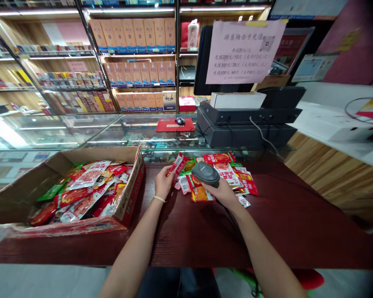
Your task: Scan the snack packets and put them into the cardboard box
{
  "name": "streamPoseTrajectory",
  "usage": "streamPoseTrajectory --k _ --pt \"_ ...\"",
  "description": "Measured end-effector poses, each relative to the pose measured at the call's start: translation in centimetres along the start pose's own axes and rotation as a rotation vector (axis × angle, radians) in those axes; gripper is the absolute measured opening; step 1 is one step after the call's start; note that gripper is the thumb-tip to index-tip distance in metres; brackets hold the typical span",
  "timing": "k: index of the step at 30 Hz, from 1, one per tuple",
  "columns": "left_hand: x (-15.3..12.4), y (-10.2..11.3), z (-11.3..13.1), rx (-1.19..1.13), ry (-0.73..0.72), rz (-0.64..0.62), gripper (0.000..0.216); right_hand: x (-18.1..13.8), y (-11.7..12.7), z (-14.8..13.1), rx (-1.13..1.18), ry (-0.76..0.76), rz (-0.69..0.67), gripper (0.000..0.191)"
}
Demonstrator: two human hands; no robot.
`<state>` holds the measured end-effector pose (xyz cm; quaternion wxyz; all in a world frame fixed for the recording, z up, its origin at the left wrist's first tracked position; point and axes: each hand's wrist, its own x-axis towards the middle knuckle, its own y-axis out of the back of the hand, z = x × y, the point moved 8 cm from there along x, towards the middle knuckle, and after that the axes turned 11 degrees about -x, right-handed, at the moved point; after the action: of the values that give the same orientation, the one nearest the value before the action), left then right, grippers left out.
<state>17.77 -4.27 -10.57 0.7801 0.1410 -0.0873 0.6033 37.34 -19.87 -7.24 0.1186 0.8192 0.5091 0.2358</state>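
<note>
My left hand is closed on a red snack packet, held tilted just above the dark red counter. A grey handheld barcode scanner is gripped in my right hand, its head turned toward that packet. Beneath and beyond both hands lies a loose pile of snack packets, red, green and orange. A thin band circles my left wrist.
A cardboard box full of snack packets sits at the left. Behind the counter are a black cash register with a pink paper notice, a glass display case with a mouse on a red pad, and shelves of boxed goods.
</note>
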Motion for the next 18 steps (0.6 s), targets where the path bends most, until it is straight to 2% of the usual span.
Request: streamPoseTrajectory --k 2,4,7,9,11,13,15,18 --pt "-0.2 -0.2 1.2 -0.026 -0.026 0.011 0.027 -0.1 0.2 -0.2 0.04 -0.025 0.01 0.025" --pt "-0.6 -0.2 3.6 -0.081 -0.084 0.017 0.03 -0.3 0.2 0.1 0.064 -0.083 -0.01 0.025" --pt "-1.5 0.9 9.4 -0.098 -0.213 -0.004 0.036 -0.6 0.0 0.7 0.092 -0.132 -0.027 0.037" --pt "-2.2 2.8 13.6 -0.009 -0.304 0.0 0.036 -0.7 0.1 0.9 0.125 -0.128 -0.013 0.042" --pt "-2.7 5.7 17.1 0.13 -0.391 0.036 0.034 -0.8 0.0 0.9 0.159 -0.125 -0.012 0.045" --pt "-3.0 9.2 19.2 0.282 -0.454 0.098 0.033 -0.8 0.0 0.9 0.181 -0.12 -0.006 0.046" --pt "-2.8 13.3 19.9 0.415 -0.486 0.183 0.034 -0.7 0.0 0.7 0.151 -0.106 -0.024 0.048" --pt "-1.9 19.3 18.8 0.581 -0.474 0.32 0.035 -0.7 -0.1 0.8 0.095 -0.092 -0.05 0.049"
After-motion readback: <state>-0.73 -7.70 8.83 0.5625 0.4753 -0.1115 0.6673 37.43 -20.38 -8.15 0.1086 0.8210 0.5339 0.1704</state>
